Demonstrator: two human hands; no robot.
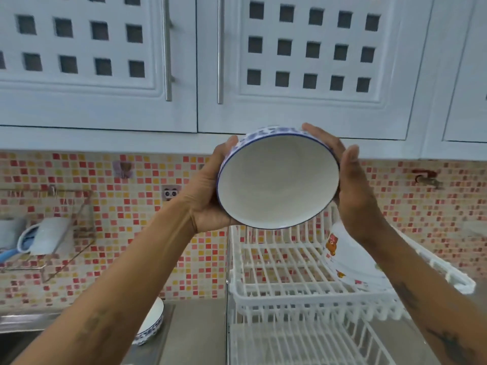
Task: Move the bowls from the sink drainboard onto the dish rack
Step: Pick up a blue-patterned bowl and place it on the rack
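A wall of small red, orange and cream mosaic tiles ran behind a steel counter, with white lattice-front cabinets hanging above it. On the counter stood a white two-tier dish rack, and a white plate with a cartoon print leaned on edge at the right end of its upper tier.

The person held a blue-and-white bowl up in the air above the rack's upper tier, tipped so its plain white inside faced the camera. The left hand cupped the left wall and underside; the right hand pressed flat against the right wall, fingers curled over the far rim. Both hands were closed around the bowl, neither free.

A second bowl with the same blue pattern sat on the steel drainboard beside the sink, partly hidden by the left forearm.

The bowl looked like glazed ceramic: rigid, moderately heavy, liable to chip against the rack's bars or the plate, and probably slick if wet. Gripping both outer walls with a palm beneath seemed the safer hold, rather than pinching the thin rim.
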